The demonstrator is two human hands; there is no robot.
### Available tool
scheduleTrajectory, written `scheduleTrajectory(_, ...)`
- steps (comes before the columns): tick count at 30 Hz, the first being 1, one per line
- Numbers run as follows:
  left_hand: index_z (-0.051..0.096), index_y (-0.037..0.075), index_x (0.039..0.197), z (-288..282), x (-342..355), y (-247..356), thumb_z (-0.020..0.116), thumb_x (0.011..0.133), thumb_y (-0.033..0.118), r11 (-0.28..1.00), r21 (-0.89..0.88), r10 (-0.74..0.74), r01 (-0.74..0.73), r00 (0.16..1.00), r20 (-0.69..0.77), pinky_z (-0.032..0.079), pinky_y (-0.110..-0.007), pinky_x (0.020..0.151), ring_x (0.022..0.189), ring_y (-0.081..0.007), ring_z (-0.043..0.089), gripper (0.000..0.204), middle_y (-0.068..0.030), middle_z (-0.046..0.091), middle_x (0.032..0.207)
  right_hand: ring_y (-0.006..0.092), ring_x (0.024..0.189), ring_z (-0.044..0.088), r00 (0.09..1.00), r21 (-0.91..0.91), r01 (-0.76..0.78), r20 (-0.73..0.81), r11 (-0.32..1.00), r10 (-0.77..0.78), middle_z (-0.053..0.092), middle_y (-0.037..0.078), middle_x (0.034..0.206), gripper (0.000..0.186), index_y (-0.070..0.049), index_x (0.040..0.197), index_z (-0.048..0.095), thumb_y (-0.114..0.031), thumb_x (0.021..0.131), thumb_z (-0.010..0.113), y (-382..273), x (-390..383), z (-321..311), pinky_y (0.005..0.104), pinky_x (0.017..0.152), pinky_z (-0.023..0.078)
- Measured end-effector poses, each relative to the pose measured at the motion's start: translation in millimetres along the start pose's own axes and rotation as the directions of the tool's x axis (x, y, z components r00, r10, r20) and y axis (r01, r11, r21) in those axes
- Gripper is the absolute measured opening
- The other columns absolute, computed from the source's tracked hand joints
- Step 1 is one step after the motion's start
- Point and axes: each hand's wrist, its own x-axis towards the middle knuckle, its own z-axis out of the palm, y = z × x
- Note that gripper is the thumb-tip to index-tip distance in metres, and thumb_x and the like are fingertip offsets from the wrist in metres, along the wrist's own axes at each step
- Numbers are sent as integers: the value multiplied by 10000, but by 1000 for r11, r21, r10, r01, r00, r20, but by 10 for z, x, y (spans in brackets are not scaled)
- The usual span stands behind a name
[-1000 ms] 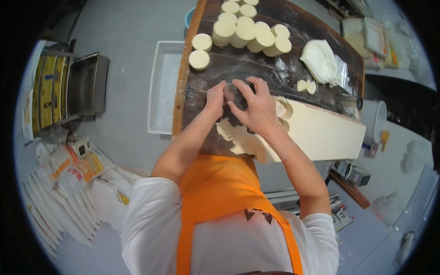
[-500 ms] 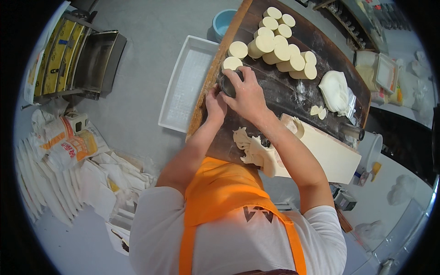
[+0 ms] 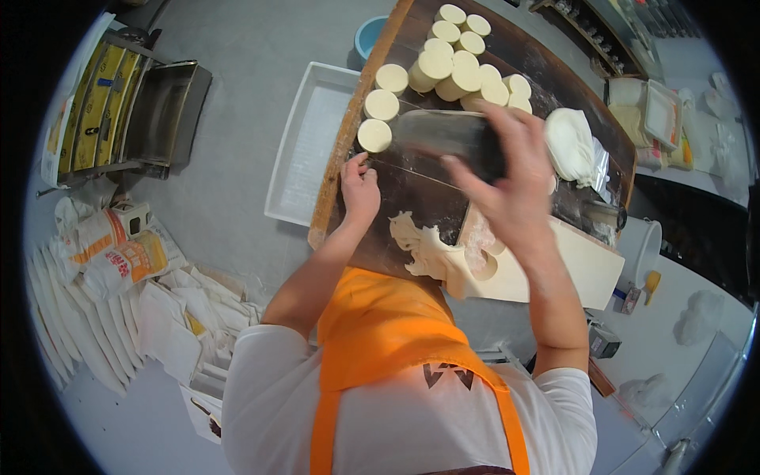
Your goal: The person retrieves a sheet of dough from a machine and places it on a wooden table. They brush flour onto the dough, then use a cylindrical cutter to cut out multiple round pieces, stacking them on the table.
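A metal cylinder, seemingly a round dough cutter point(image 3: 455, 138), is blurred by motion above the dark wooden board point(image 3: 419, 178). My right hand point(image 3: 514, 170) grips its near end, thumb and fingers around it. Just in front of my left hand point(image 3: 360, 186) stands a pale dough round point(image 3: 374, 135), the nearest in a row along the board's left edge. The left fingers are loosely bent and hold nothing visible; their tips are close to that round. Below my right forearm lies a thick dough sheet point(image 3: 562, 257) with a rounded cut-out, and crumpled dough scraps point(image 3: 435, 253) hang beside it.
Several stacked dough rounds point(image 3: 463, 75) occupy the board's far part. A white dough lump point(image 3: 568, 146) rests at the right, near a metal cylinder point(image 3: 606, 212). Left of the board are a white crate point(image 3: 305, 150) and a blue basin point(image 3: 370, 36).
My right hand has swung right with the cutter, away from the board's left edge. A dough round now shows where the cutter stood. My left hand has come away from the cutter.
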Motion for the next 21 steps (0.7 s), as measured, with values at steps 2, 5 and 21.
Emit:
scheduleTrajectory(2,689,24,1312,83,-340,216,701,964,37,987,-61,154,-148,981,121,533,-426,1030,1154,-320,650,348,-172,631,1241,339,1135,699,998,-50,-51,-37,997,49,635,176,1279,693,-107,1419,677,-169,780,938,170,-278,-444,428,958,599)
scheduleTrajectory(5,694,17,1326,308,-944,536,761,967,210,920,38,312,-390,789,530,504,-462,1102,1277,-374,604,412,-189,643,1319,358,1160,683,992,-132,-128,-32,983,125,631,181,1296,689,-108,1419,671,-160,786,938,499,-907,-878,435,977,582)
scheduleTrajectory(21,662,43,1231,1508,-3111,287,924,771,418,217,447,210,-868,489,847,379,-523,1190,1199,-296,631,649,-133,684,1176,387,1129,661,946,-22,-60,318,998,64,589,201,1332,659,-174,1409,668,-234,797,904,1276,-3664,-1662,436,880,627)
